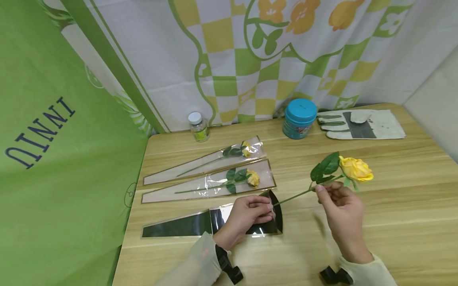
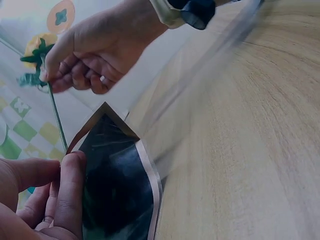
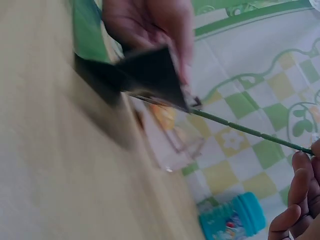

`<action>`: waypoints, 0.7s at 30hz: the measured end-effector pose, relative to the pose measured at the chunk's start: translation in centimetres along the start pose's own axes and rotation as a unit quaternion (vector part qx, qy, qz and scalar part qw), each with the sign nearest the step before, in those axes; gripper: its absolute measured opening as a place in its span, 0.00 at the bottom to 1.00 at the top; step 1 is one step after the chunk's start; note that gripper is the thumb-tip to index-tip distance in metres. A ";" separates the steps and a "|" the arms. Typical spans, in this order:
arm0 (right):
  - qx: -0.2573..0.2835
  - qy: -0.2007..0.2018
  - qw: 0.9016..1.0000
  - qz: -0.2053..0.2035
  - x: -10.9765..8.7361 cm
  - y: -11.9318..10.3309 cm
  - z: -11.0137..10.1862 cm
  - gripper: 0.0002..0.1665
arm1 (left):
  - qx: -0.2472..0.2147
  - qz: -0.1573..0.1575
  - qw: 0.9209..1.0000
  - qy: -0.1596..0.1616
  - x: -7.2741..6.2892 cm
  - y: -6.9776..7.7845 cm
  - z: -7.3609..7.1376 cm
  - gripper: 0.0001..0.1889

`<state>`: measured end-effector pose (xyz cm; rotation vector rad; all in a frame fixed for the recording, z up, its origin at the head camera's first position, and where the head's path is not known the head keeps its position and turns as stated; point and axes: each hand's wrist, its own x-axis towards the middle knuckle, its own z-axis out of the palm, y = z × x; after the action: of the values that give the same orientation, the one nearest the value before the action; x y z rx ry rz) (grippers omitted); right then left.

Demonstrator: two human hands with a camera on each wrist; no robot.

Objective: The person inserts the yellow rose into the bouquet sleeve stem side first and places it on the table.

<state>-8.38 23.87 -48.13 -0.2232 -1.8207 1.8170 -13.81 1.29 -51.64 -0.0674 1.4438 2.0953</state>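
Observation:
My right hand [image 1: 344, 218] pinches the green stem of a yellow artificial rose [image 1: 356, 169] just below its leaves [image 1: 325, 167]. The bloom points right, while the stem slants down left to the mouth of a black flower sleeve [image 1: 175, 225]. At that mouth, my left hand [image 1: 246, 216] pinches the sleeve's edge between thumb and fingers, and the sleeve's end gapes. In the left wrist view the stem [image 2: 56, 117] reaches the left fingertips at the sleeve's rim [image 2: 120, 122]. The stem's lower end is hidden by the fingers and sleeve.
Two pale sleeves, each with a yellow rose [image 1: 253, 178] [image 1: 246, 149] inside, lie behind the black one. Along the back stand a small white-capped jar [image 1: 198, 127] and a blue tub [image 1: 299, 119]. A work glove [image 1: 361, 124] lies at the back right. Curtains hang behind and left.

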 end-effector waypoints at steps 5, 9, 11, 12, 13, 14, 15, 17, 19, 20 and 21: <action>0.001 0.006 0.998 0.061 -0.8 0.9 0.9 0.11 | -0.009 0.001 1.000 -0.003 0.0 0.0 0.2 0.09; 0.005 0.017 0.995 0.102 -0.9 1.4 0.9 0.13 | -0.007 0.003 1.000 -0.004 0.0 0.1 0.1 0.09; 0.005 0.020 0.993 0.116 -0.9 1.6 0.9 0.14 | -0.004 0.004 1.000 -0.003 0.1 0.1 0.1 0.09; 0.001 0.019 0.993 0.119 -0.8 1.6 0.9 0.14 | -0.002 0.005 1.000 -0.002 0.0 0.1 0.1 0.09; -0.002 0.019 0.992 0.121 -0.8 1.6 0.8 0.14 | 0.000 0.006 1.000 0.000 0.1 0.2 0.1 0.09; -0.002 0.019 0.992 0.122 -0.8 1.6 0.9 0.14 | 0.002 0.006 1.000 0.001 0.1 0.2 0.1 0.09; -0.002 0.020 0.992 0.123 -0.7 1.6 0.9 0.13 | 0.004 0.008 1.000 0.002 0.1 0.2 0.0 0.09; -0.004 0.020 0.992 0.123 -0.7 1.5 0.9 0.12 | 0.007 0.009 1.000 0.003 0.1 0.3 0.0 0.08; -0.008 0.020 0.992 0.125 -0.7 1.4 1.0 0.11 | 0.010 0.011 1.000 0.004 0.1 0.3 0.1 0.08; -0.010 0.019 0.992 0.126 -0.7 1.4 1.1 0.11 | 0.012 0.012 1.000 0.003 0.0 0.3 0.1 0.08; -0.013 0.017 0.992 0.126 -0.7 1.3 1.1 0.11 | 0.013 0.014 1.000 0.003 0.0 0.3 0.1 0.08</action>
<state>-8.73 22.65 -49.52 -0.5120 -1.8612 1.9444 -13.97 1.33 -51.30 -0.0432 1.4835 2.0984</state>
